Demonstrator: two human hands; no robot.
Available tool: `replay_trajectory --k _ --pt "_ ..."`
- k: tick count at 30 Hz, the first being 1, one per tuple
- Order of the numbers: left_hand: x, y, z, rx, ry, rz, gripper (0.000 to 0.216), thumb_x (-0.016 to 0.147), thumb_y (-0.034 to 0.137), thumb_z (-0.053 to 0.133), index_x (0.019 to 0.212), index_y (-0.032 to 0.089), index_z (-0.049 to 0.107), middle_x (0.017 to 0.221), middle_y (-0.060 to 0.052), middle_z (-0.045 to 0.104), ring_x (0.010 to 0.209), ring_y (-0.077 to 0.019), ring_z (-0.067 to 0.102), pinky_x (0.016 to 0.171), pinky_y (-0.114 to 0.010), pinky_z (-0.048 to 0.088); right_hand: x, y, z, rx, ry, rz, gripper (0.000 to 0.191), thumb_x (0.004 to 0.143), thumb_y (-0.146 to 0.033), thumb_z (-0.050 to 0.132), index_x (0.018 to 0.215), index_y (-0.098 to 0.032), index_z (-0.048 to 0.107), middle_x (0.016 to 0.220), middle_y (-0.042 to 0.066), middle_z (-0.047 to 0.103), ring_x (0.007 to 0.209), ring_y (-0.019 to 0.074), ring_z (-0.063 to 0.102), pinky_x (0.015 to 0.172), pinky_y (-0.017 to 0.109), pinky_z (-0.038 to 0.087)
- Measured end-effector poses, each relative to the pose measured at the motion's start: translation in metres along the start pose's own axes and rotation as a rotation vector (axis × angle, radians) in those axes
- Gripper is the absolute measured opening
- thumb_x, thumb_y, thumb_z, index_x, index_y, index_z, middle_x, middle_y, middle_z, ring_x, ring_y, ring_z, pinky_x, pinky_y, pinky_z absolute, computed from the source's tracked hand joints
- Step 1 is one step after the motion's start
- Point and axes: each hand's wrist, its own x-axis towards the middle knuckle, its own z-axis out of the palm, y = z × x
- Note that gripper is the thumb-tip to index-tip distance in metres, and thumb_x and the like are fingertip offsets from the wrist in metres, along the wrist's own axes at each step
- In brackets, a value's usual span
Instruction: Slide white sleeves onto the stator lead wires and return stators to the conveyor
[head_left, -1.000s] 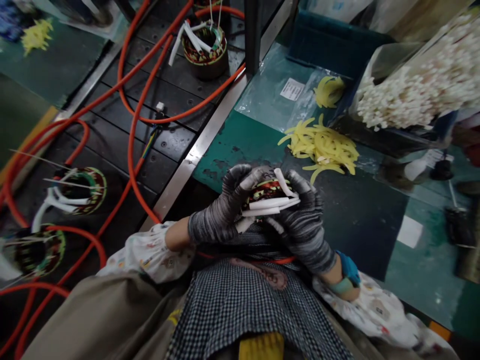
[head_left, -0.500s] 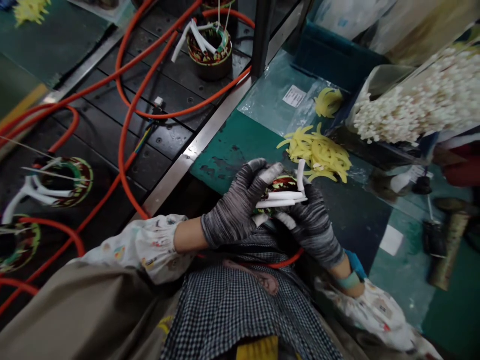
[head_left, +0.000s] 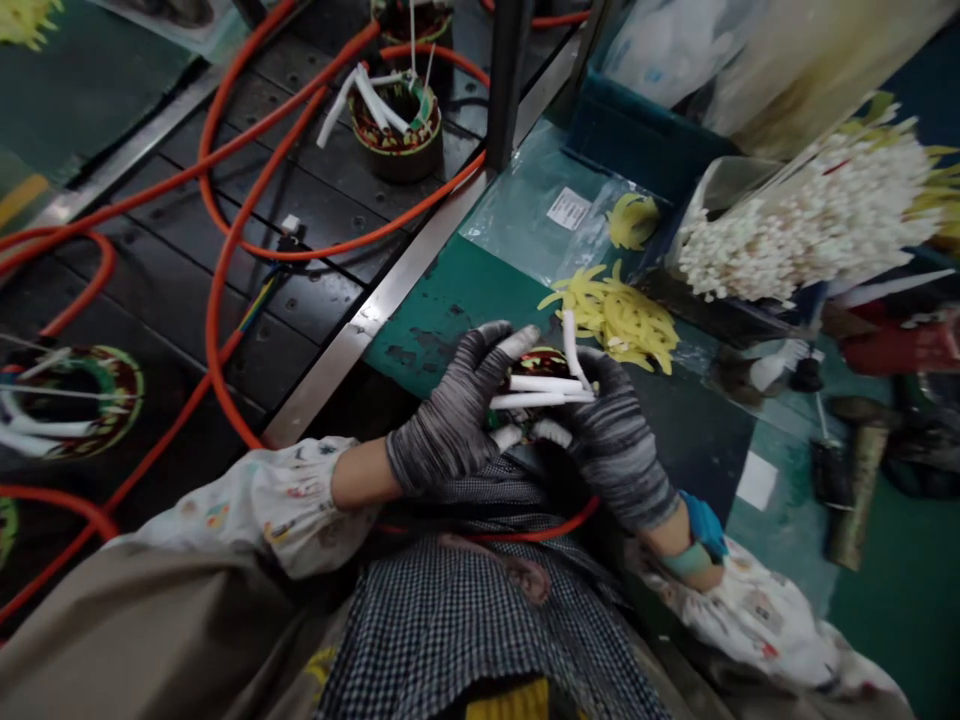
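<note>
Both of my hands wear grey knit gloves and hold a wound stator coil [head_left: 541, 364] over my lap at the edge of the green bench. My left hand [head_left: 454, 415] wraps round its left side, fingers curled over the top. On the right side, my right hand [head_left: 611, 435] grips the coil and pinches white sleeve tubes [head_left: 544, 392] that lie across it, one tube pointing upward. Most of the coil is hidden by the gloves.
A pile of yellow sleeves [head_left: 619, 315] lies just beyond my hands, with a bin of white tubes [head_left: 810, 220] at the right. Orange hoses [head_left: 225, 240] loop over the black conveyor, which carries another stator [head_left: 395, 125] and more at the left [head_left: 71, 400]. A bottle-like tool [head_left: 851, 495] lies at the right.
The view has shifted a little, and my hands stay closed on the coil. The upright white tube has tilted slightly between frames.
</note>
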Motion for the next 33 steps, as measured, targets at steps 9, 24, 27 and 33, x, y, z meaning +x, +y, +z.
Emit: replay_trajectory --k 9,24,27,33 --pt "0.033 -0.050 -0.049 0.327 -0.020 0.084 0.089 0.105 0.052 0.093 0.181 0.027 0.055 0.169 -0.019 0.075 0.147 -0.0435 0.080 0.117 -0.064 0.075 0.073 0.053 0.000 0.017 -0.227 -0.314 0.034 0.120 -0.052 0.075 0.118 -0.025 0.096 0.114 0.011 0.079 0.105 0.0271 0.075 0.104 0.046 0.071" --pt "0.010 -0.030 -0.003 0.560 0.114 0.452 0.028 0.108 0.023 0.077 0.135 0.027 0.072 0.134 -0.006 0.093 0.135 -0.0271 0.087 0.145 -0.052 0.049 0.043 0.062 -0.114 -0.475 0.900 -0.039 0.025 0.101 -0.046 0.087 0.118 -0.028 0.084 0.127 0.013 0.075 0.125 0.0373 0.072 0.122 0.071 0.062" --pt "0.010 -0.035 -0.001 0.537 0.107 0.437 0.027 0.108 0.025 0.079 0.134 0.029 0.072 0.137 -0.007 0.092 0.138 -0.0289 0.086 0.145 -0.056 0.050 0.059 0.074 -0.132 -0.510 0.854 -0.001 0.025 0.094 -0.050 0.090 0.103 -0.028 0.082 0.120 0.013 0.076 0.123 0.0385 0.074 0.118 0.069 0.063" --pt "0.007 -0.044 0.001 0.455 0.142 0.396 0.045 0.108 0.032 0.080 0.150 0.028 0.067 0.153 -0.013 0.087 0.145 -0.0331 0.085 0.144 -0.061 0.056 0.043 0.016 -0.094 -0.314 0.793 -0.100 0.011 0.104 -0.039 0.080 0.105 -0.029 0.077 0.107 0.008 0.090 0.094 0.0285 0.086 0.089 0.049 0.075"
